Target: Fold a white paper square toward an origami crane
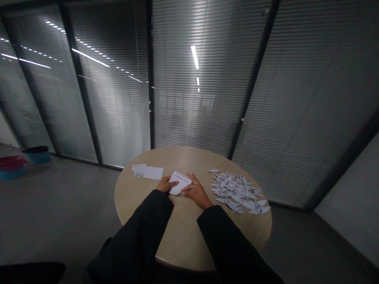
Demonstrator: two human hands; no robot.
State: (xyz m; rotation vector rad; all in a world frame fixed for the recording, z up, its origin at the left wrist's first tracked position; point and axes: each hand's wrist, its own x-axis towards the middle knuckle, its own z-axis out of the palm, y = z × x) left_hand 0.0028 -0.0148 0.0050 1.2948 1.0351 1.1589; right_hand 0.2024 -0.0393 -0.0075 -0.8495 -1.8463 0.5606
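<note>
A white sheet of paper (179, 182) with lines of print near its upper edge is between my hands, just over the round table. Its lower edge curves as if bent over. My left hand (166, 184) grips the left side, thumb lying on top of the sheet. At the right side, my right hand (196, 191) has its fingers around the paper's edge, with the upper fingers stretched along the corner. What the fingers under the sheet do is hidden. Folded white paper cranes (233, 188) lie in a spread pile to the right of my right hand.
White paper sheets (152, 172) lie at the table's left, partly overlapping. The round wooden table (183, 244) stands by a glass partition with blinds (195, 118). Bins, one blue with a black lining (40, 156) and one with a red lining (12, 163), stand on the floor at far left.
</note>
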